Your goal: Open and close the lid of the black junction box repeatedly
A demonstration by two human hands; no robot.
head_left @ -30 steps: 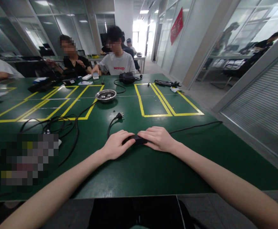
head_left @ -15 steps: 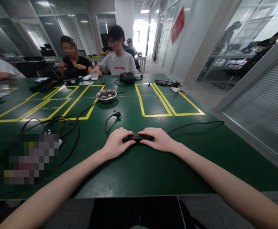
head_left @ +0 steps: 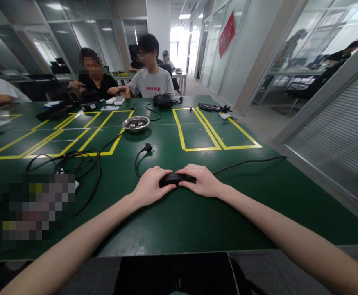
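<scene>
Head view: left hand (head_left: pixel 148 186) and right hand (head_left: pixel 202 181) clasp one black block (head_left: pixel 175 178); the cord (head_left: pixel 247 162) beyond the right, if snagged, could pull it free.

The head camera looks forward and down across the table (head_left: pixel 203 223).

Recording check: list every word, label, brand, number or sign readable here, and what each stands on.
"wassup": red letters on a pale grey short-sleeved T-shirt.
Red four-sided banner: marks too blurred to read.
Handheld black oblong block: no legible text.
Pixelated lower-left patch: unreadable.
</scene>
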